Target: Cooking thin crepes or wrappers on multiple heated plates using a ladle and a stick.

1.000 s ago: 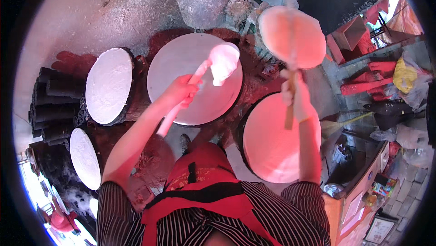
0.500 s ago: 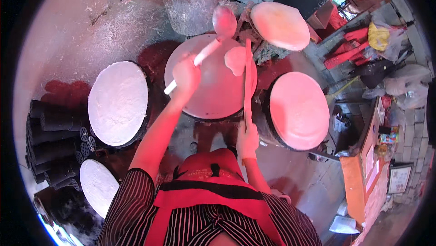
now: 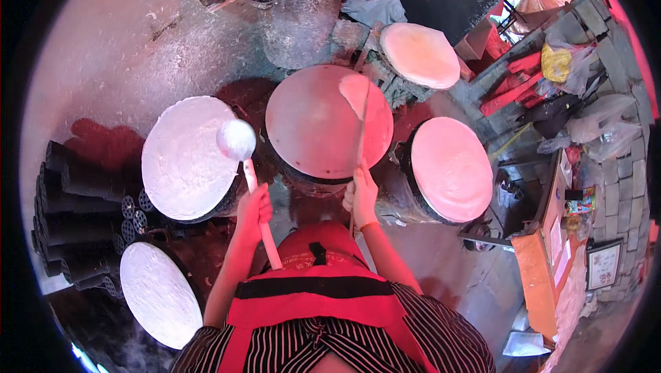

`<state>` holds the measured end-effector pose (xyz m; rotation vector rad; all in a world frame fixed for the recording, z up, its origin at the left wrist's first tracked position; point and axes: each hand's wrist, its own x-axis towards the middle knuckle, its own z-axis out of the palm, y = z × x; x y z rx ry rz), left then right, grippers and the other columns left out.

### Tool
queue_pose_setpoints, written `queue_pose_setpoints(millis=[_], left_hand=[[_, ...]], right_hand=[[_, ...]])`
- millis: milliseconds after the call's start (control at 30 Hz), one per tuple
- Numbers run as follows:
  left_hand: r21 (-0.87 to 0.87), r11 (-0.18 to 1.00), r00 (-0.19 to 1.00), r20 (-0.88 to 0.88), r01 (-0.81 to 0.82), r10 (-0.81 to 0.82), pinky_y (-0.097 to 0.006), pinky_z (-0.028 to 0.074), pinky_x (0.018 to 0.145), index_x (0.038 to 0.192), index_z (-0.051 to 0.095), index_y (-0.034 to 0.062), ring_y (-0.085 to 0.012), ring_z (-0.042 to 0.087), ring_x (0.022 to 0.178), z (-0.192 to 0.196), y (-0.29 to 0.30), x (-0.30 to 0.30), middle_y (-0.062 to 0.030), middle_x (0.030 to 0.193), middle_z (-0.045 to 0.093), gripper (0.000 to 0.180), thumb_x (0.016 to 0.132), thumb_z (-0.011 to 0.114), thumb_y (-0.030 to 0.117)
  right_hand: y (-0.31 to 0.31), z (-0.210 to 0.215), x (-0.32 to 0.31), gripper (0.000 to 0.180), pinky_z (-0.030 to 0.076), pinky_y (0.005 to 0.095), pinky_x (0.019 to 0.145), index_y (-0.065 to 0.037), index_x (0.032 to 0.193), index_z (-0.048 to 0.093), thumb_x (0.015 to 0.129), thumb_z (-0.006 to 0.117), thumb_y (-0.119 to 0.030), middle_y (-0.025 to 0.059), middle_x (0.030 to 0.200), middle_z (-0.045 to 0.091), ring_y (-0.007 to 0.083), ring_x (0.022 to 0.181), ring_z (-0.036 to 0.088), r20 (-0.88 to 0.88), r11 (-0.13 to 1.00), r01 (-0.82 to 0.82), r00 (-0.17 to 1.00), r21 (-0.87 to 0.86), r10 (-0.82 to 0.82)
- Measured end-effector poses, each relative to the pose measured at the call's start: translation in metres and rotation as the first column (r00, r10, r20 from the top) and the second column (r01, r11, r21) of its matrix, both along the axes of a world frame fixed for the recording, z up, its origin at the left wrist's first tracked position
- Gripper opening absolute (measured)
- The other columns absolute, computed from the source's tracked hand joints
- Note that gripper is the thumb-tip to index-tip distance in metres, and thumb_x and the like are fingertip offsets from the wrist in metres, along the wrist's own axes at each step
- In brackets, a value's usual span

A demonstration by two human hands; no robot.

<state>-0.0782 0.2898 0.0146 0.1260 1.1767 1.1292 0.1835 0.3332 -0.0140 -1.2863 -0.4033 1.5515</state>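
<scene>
Step in hand, as judged: lifting thin sheet (image 3: 354, 91) off centre griddle (image 3: 323, 125). Right hand (image 3: 360, 194) clenched on stick (image 3: 359, 142); left hand (image 3: 253, 208) grips ladle (image 3: 237, 140) left of griddle. Next move needs a steady lift.

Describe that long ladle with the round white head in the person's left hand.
The ladle has a round head coated in pale white batter and a long, straight, light-coloured handle, perhaps wood or plastic. The left hand grips the handle about halfway down, fingers wrapped round it, and the lower end runs past the red apron. It is held tilted, head up and away from the person, over the right edge of the white-coated round griddle; whether the head touches it is unclear.
</scene>
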Motion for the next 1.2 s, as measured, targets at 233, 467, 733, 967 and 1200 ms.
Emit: queue_pose_setpoints(millis=[233, 467, 733, 967, 1200], left_hand=[[-0.006, 0.993, 0.990, 0.081, -0.117, 0.118, -0.024, 0.029, 0.042, 0.082, 0.050, 0.0115, -0.0074, 0.038, 0.046, -0.024, -0.041, 0.022, 0.0046, 0.061, 0.041, 0.021, 0.091, 0.067, 0.019], [-0.030, 0.979, 0.979, 0.022, -0.204, 0.205, -0.024, 0.032, 0.045, 0.084, 0.051, 0.0101, -0.0073, 0.041, 0.051, -0.034, -0.065, 0.042, 0.0030, 0.067, 0.046, 0.020, 0.088, 0.069, 0.017], [-0.114, 0.940, 0.947, -0.064, -0.322, 0.316, -0.026, 0.044, 0.057, 0.089, 0.058, 0.0093, -0.0104, 0.054, 0.064, -0.039, -0.079, 0.089, 0.0005, 0.078, 0.058, 0.014, 0.088, 0.069, 0.019], [-0.125, 0.919, 0.924, -0.139, -0.373, 0.356, -0.029, 0.042, 0.089, 0.111, 0.065, 0.0088, -0.0108, 0.055, 0.100, -0.040, -0.090, 0.117, 0.0004, 0.110, 0.063, 0.025, 0.089, 0.063, 0.021], [-0.196, 0.884, 0.902, -0.179, -0.425, 0.394, -0.026, 0.043, 0.089, 0.117, 0.065, 0.0135, -0.0071, 0.051, 0.098, -0.053, -0.092, 0.141, 0.0055, 0.108, 0.059, 0.028, 0.090, 0.063, 0.022]], right_hand=[[0.042, 0.015, 0.010, 0.051, 0.021, 0.0239, 0.037, -0.028, 0.151, 0.036, 0.102, 0.050, -0.032, -0.0074, 0.056, 0.027, 0.0055, 0.039, 0.026, 0.031, 0.954, -0.297, 0.955, 0.038, 0.296], [0.039, 0.010, 0.069, 0.051, 0.024, 0.0255, 0.036, -0.024, 0.150, 0.039, 0.101, 0.052, -0.031, -0.0068, 0.057, 0.030, 0.0065, 0.039, 0.026, 0.265, 0.974, -0.225, 0.941, 0.025, 0.210], [0.078, 0.021, 0.059, 0.043, 0.021, 0.0254, 0.034, -0.028, 0.144, 0.045, 0.101, 0.051, -0.030, -0.0070, 0.054, 0.029, 0.0069, 0.035, 0.027, 0.028, 0.768, -0.638, 0.768, -0.057, 0.640], [0.111, 0.019, 0.132, 0.043, 0.023, 0.0270, 0.033, -0.025, 0.142, 0.048, 0.100, 0.051, -0.031, -0.0058, 0.054, 0.031, 0.0083, 0.035, 0.028, 0.248, 0.907, -0.417, 0.874, -0.059, 0.418], [0.152, -0.011, 0.119, 0.041, 0.024, 0.0232, 0.038, -0.022, 0.142, 0.051, 0.101, 0.053, -0.022, -0.0068, 0.061, 0.037, 0.0059, 0.041, 0.033, 0.081, 0.583, -0.812, 0.584, 0.034, 0.808]])
